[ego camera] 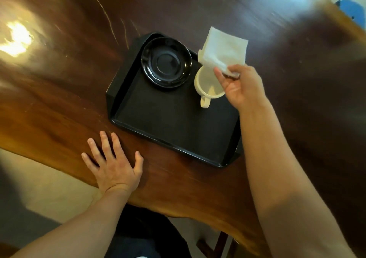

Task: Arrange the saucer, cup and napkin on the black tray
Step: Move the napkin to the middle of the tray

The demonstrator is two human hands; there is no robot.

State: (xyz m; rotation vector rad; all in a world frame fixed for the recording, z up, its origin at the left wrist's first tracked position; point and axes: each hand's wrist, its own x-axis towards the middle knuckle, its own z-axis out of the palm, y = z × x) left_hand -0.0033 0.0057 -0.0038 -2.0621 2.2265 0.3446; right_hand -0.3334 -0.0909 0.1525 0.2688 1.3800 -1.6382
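Note:
A black tray [170, 127] lies on a dark wooden table. A glossy black saucer [166, 62] sits in the tray's far left corner. To its right, on the tray, stands a cream cup [206, 85] with its handle pointing toward me. My right hand [240, 86] pinches a white folded napkin [222, 49] by one corner and holds it in the air above the cup and the tray's far right edge. The napkin hides part of the cup's rim. My left hand [113, 163] rests flat on the table, fingers spread, just left of the tray's near corner.
The wooden table [59, 99] has a wavy near edge [59, 170] close to my left wrist. A blue object [351, 12] shows at the far right. A dark stool or chair base [138, 228] sits below the table edge.

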